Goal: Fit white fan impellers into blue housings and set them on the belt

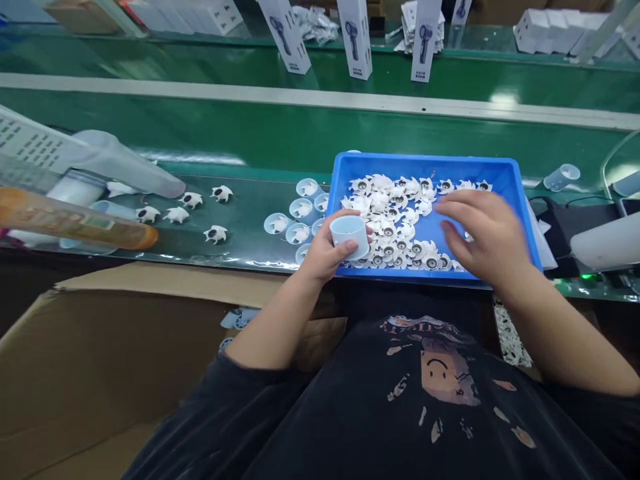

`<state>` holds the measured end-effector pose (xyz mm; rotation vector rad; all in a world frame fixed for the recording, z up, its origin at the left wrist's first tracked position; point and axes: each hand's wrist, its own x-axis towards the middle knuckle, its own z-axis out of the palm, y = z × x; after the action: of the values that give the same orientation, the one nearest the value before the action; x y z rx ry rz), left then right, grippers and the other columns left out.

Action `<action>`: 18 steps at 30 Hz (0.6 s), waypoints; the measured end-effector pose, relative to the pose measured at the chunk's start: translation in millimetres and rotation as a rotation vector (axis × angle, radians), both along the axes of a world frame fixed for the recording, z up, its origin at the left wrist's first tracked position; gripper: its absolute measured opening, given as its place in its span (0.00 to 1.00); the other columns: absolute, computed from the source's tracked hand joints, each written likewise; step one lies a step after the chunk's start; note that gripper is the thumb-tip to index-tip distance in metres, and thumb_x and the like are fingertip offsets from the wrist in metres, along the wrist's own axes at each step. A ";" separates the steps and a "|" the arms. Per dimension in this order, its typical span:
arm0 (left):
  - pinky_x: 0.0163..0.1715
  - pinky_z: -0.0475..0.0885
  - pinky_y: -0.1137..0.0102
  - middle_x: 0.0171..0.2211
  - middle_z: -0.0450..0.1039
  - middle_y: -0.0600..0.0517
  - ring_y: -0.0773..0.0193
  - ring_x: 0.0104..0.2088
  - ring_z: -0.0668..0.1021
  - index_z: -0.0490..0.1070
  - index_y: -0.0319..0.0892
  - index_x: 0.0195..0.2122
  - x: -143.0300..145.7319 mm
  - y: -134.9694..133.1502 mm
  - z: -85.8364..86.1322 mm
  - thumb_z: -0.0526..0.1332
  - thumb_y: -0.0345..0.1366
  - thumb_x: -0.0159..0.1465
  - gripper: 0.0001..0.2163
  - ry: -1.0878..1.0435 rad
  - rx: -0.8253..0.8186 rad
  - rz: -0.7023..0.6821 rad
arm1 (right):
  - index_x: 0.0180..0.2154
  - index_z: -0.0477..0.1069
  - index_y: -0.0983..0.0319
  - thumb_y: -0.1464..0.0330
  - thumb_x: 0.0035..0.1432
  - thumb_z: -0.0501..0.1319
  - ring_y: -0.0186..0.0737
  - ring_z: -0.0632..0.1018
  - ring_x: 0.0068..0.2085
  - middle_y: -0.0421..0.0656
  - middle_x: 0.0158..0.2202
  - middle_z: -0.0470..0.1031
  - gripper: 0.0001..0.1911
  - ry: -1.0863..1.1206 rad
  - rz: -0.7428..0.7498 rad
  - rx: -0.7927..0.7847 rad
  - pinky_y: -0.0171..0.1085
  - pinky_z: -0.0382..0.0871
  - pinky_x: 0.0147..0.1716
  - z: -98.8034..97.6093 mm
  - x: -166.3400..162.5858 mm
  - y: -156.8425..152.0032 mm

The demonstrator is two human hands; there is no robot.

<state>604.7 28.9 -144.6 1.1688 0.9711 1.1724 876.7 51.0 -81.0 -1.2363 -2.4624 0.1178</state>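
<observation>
Left hand is wrapped around a small white plastic cup, mouth up, right beside the blue tray. Right hand hovers spread open over the white fan impellers, gripping nothing. Best pinch just one, cup kept level.

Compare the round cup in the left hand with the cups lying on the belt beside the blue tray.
The held cup is gripped by the left hand with its open mouth facing up; the cups on the belt lie loose, tipped so their mouths face the camera. The held cup sits at the blue tray edge; the others cluster left of it. All look alike: pale, translucent, round.
</observation>
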 end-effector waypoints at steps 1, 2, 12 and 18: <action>0.34 0.77 0.66 0.34 0.77 0.49 0.56 0.34 0.82 0.61 0.44 0.49 0.5 1.7 -2.6 0.74 0.54 0.46 0.35 -0.001 0.007 -0.018 | 0.51 0.70 0.62 0.70 0.68 0.51 0.47 0.69 0.54 0.48 0.54 0.68 0.14 -0.146 0.004 -0.074 0.47 0.64 0.55 -6.7 -13.1 14.9; 0.33 0.77 0.66 0.34 0.77 0.50 0.56 0.35 0.82 0.59 0.45 0.49 0.6 2.9 -4.7 0.74 0.54 0.45 0.36 0.003 0.015 -0.022 | 0.50 0.71 0.62 0.73 0.67 0.50 0.47 0.70 0.53 0.48 0.53 0.69 0.15 -0.289 0.009 -0.152 0.46 0.64 0.53 -13.8 -24.7 29.8; 0.54 0.69 0.57 0.54 0.71 0.39 0.49 0.54 0.74 0.66 0.39 0.51 -2.9 -6.6 15.9 0.71 0.46 0.52 0.29 0.267 0.199 -0.060 | 0.48 0.68 0.67 0.65 0.66 0.58 0.41 0.72 0.47 0.48 0.47 0.69 0.14 -0.615 -0.173 -0.408 0.45 0.70 0.50 -52.2 -61.7 86.1; 0.50 0.71 0.60 0.51 0.71 0.43 0.52 0.50 0.75 0.63 0.41 0.53 0.2 -11.2 20.5 0.71 0.45 0.49 0.32 0.389 0.227 -0.042 | 0.42 0.69 0.69 0.73 0.59 0.59 0.51 0.72 0.50 0.54 0.46 0.69 0.09 -0.245 -0.284 -0.511 0.54 0.65 0.53 -37.6 -50.7 67.8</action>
<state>604.9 17.8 -124.1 1.6329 1.1155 1.0613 826.1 118.9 -118.6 -1.8994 -2.5091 0.5784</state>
